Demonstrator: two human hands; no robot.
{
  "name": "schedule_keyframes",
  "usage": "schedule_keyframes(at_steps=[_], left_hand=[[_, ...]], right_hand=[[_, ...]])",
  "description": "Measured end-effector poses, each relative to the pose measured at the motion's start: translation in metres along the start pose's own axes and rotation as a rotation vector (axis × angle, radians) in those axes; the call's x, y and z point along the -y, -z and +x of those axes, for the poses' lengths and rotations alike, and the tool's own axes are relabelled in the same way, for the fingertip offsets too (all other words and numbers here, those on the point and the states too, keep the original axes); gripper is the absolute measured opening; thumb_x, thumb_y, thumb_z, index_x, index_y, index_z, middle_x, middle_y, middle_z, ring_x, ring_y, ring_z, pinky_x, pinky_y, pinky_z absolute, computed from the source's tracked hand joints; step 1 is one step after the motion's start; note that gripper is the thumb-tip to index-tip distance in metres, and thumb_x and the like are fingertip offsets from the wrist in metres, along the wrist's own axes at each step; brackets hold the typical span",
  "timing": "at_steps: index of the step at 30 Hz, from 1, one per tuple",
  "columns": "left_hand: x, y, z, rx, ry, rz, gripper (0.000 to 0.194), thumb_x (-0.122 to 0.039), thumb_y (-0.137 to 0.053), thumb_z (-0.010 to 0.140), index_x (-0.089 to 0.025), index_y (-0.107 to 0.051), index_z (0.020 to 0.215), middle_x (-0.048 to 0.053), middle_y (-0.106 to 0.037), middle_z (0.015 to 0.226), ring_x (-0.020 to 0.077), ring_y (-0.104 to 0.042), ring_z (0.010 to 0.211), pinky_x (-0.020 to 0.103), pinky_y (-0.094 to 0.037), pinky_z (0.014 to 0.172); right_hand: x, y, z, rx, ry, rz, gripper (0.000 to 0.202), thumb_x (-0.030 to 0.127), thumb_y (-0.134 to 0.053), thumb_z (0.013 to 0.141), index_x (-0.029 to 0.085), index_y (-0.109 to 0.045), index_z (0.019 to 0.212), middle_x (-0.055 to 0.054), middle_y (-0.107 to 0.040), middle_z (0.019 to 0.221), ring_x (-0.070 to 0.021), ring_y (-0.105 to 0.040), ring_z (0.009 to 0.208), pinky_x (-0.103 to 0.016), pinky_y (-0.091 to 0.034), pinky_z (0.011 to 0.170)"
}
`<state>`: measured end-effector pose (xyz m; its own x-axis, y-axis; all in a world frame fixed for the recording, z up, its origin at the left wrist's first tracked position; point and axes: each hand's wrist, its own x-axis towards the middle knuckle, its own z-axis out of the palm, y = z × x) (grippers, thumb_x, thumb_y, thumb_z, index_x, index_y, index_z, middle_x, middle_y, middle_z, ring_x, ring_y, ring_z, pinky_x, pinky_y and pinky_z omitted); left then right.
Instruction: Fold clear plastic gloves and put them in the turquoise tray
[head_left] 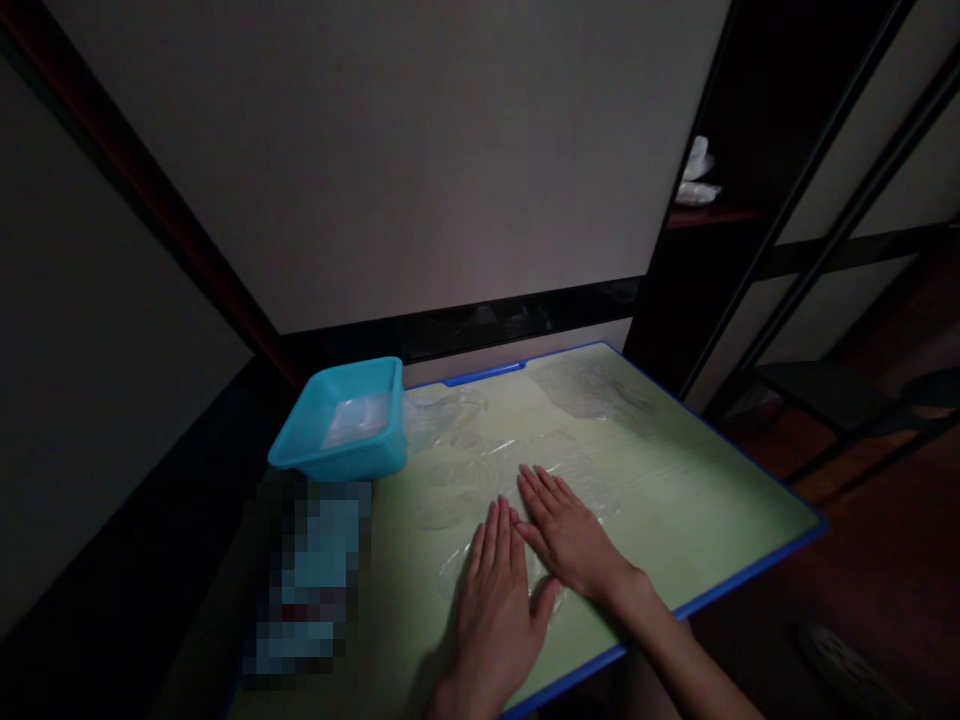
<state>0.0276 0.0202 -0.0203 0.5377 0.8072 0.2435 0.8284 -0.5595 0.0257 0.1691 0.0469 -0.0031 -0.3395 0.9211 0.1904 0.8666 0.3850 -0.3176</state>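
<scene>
Dim room, detail hard to read. Far left on the table, a blurred-out block (309, 580), contents unreadable. Just above it a teal plastic tub (341, 418) sits at the table's back-left corner, something pale and clear inside, can't tell what. Green mat with blue edging (697, 520) covers the tabletop; its near-left part fades into shadow. Clear plastic film (480, 450) lies spread on the mat, crinkled, edges barely visible, more of it bunched toward the back right. Left hand (495, 590) flat on the film, palm down, fingers straight and together, gripping nothing, wrist cut off by the frame bottom. Right hand (568, 530) just beside it, also flat and spread on the film, not clasping anything; thumbs touch or nearly touch. Far right, a dark shelf frame (757, 200) with a pale crumpled object on a shelf, too dim to identify.
</scene>
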Motion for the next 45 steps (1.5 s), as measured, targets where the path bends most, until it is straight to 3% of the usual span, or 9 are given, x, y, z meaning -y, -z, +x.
schedule_keyframes(at_steps=[10, 17, 20, 23, 27, 32, 39, 42, 45], left_hand=[[-0.003, 0.005, 0.0, 0.0, 0.009, 0.022, 0.067, -0.046, -0.04, 0.083, 0.002, -0.032, 0.129, 0.023, -0.026, 0.137, 0.031, -0.023, 0.127, 0.044, -0.032, 0.099], [-0.002, 0.008, 0.001, 0.026, 0.028, -0.026, 0.07, -0.044, -0.044, 0.08, 0.002, -0.027, 0.13, 0.023, -0.024, 0.138, 0.0302, -0.021, 0.128, 0.044, -0.031, 0.1], [0.001, 0.011, -0.001, 0.049, 0.005, -0.085, 0.073, -0.043, -0.048, 0.079, -0.001, -0.023, 0.133, 0.022, -0.02, 0.14, 0.0293, -0.018, 0.129, 0.044, -0.029, 0.101], [0.007, 0.017, -0.004, 0.079, -0.034, -0.16, 0.077, -0.038, -0.053, 0.076, -0.007, -0.016, 0.136, 0.018, -0.012, 0.143, 0.0286, -0.011, 0.13, 0.044, -0.028, 0.102], [0.016, 0.031, -0.009, 0.077, -0.033, -0.27, 0.082, -0.033, -0.058, 0.073, -0.015, -0.012, 0.137, 0.013, -0.004, 0.145, 0.0297, -0.006, 0.131, 0.05, -0.024, 0.102], [0.023, 0.048, -0.017, 0.186, -0.099, -0.474, 0.062, -0.024, -0.06, 0.075, -0.025, -0.033, 0.13, 0.005, -0.02, 0.143, 0.0245, -0.02, 0.13, 0.044, -0.033, 0.1], [0.021, 0.049, -0.021, 0.325, -0.052, -0.628, 0.055, -0.018, -0.069, 0.063, -0.025, -0.052, 0.115, 0.003, -0.043, 0.132, 0.0246, -0.039, 0.12, 0.04, -0.037, 0.098], [0.019, 0.05, -0.018, 0.309, -0.067, -0.612, 0.054, -0.016, -0.071, 0.058, -0.023, -0.056, 0.109, 0.004, -0.046, 0.129, 0.0262, -0.041, 0.117, 0.041, -0.037, 0.097], [0.017, 0.05, -0.016, 0.25, -0.111, -0.6, 0.037, -0.016, -0.07, 0.059, -0.021, -0.061, 0.095, 0.003, -0.05, 0.125, 0.0258, -0.043, 0.114, 0.04, -0.037, 0.096]], right_hand=[[-0.029, 0.002, -0.006, -0.008, -0.007, -0.115, 0.06, 0.045, -0.028, 0.09, 0.006, -0.025, 0.135, -0.015, -0.023, 0.14, -0.0233, -0.016, 0.13, -0.044, -0.02, 0.105], [-0.078, 0.011, -0.02, -0.101, -0.191, -0.167, 0.059, 0.048, -0.029, 0.089, 0.012, -0.025, 0.136, -0.014, -0.026, 0.139, -0.0246, -0.018, 0.129, -0.048, -0.018, 0.103], [-0.088, 0.022, -0.032, -0.123, -0.228, -0.142, 0.059, 0.047, -0.034, 0.087, 0.012, -0.027, 0.135, -0.015, -0.026, 0.139, -0.0269, -0.019, 0.129, -0.051, -0.02, 0.101], [-0.077, 0.037, -0.047, -0.104, -0.157, -0.023, 0.05, 0.042, -0.04, 0.086, 0.014, -0.04, 0.128, -0.014, -0.03, 0.138, -0.0262, -0.027, 0.127, -0.047, -0.028, 0.1], [-0.041, 0.049, -0.062, -0.038, -0.016, 0.195, 0.028, 0.035, -0.045, 0.086, 0.02, -0.059, 0.105, -0.009, -0.046, 0.124, -0.0208, -0.043, 0.114, -0.036, -0.039, 0.093], [-0.007, 0.044, -0.062, 0.049, 0.034, 0.293, 0.02, 0.034, -0.055, 0.08, 0.021, -0.064, 0.093, -0.007, -0.056, 0.104, -0.0207, -0.051, 0.099, -0.033, -0.042, 0.085], [-0.004, 0.034, -0.054, 0.022, 0.066, 0.338, 0.018, 0.024, -0.047, 0.086, 0.019, -0.062, 0.079, -0.006, -0.056, 0.092, -0.0177, -0.05, 0.089, -0.031, -0.04, 0.079], [-0.004, 0.03, -0.052, 0.022, 0.071, 0.352, 0.018, 0.022, -0.044, 0.087, 0.017, -0.059, 0.08, -0.006, -0.056, 0.089, -0.0174, -0.05, 0.085, -0.031, -0.04, 0.076], [-0.004, 0.028, -0.051, 0.028, 0.056, 0.374, 0.015, 0.021, -0.043, 0.087, 0.017, -0.056, 0.08, -0.005, -0.055, 0.084, -0.0171, -0.05, 0.081, -0.031, -0.04, 0.074]])
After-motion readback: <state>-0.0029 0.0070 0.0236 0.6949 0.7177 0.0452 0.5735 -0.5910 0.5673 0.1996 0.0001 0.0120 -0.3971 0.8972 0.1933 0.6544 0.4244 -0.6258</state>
